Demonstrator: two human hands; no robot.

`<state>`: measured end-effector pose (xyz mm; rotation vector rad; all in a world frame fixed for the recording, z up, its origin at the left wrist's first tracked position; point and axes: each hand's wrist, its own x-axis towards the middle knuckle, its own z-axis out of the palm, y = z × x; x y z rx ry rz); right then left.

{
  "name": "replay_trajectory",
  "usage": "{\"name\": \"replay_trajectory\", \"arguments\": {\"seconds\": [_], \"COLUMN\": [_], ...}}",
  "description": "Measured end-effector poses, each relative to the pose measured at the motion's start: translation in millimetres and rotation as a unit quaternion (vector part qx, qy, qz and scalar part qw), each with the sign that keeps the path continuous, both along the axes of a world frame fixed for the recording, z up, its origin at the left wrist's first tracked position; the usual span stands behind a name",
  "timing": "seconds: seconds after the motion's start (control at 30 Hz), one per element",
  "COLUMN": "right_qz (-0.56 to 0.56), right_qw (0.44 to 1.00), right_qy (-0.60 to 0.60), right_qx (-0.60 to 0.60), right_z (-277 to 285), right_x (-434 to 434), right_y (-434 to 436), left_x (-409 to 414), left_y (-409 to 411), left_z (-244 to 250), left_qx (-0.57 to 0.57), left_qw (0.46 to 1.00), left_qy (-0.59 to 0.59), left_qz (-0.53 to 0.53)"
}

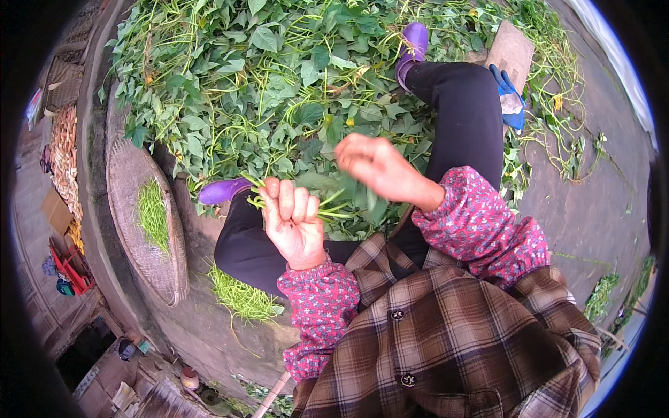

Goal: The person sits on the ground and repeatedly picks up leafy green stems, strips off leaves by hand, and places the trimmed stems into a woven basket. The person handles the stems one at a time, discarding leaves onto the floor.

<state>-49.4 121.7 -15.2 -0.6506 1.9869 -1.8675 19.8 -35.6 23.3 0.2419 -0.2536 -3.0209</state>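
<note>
My left hand [293, 219] is closed around a small bunch of green leaf stems [334, 211], whose ends stick out on both sides of the fist. To its right, my right hand [384, 170] is blurred by motion, with the fingers curled. Blurred green leaves [372, 206] show just below that hand; whether it holds any of them is unclear. A wide heap of leafy green vines [272, 99], resembling sweet potato vines, spreads before me and between my legs.
A shallow woven basket [136, 251] on the left holds plucked stems [152, 214]. More stems [243, 298] lie in a pile beside my left leg. Blue gloves [515, 120] rest near a flat board [509, 55] by my right knee. A concrete ledge [96, 172] runs along the left.
</note>
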Motion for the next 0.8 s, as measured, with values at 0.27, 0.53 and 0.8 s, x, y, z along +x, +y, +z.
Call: {"name": "replay_trajectory", "arguments": {"seconds": [0.27,0.53,0.8], "right_qz": [0.205,0.201,-0.207], "right_qw": [0.972,0.969,0.955], "right_qy": [0.110,0.144,-0.200], "right_qx": [-0.020,0.008,-0.071], "right_z": [25,13,-5], "right_x": [-14,-12,-32], "right_y": [1,-5,24], "left_x": [2,3,-4], "left_y": [-2,-9,-10], "left_z": [5,1,7], "left_qx": [0.031,0.073,0.052], "left_qw": [0.999,0.997,0.997], "left_qy": [0.014,0.013,0.026], "left_qz": [-0.001,0.014,0.053]}}
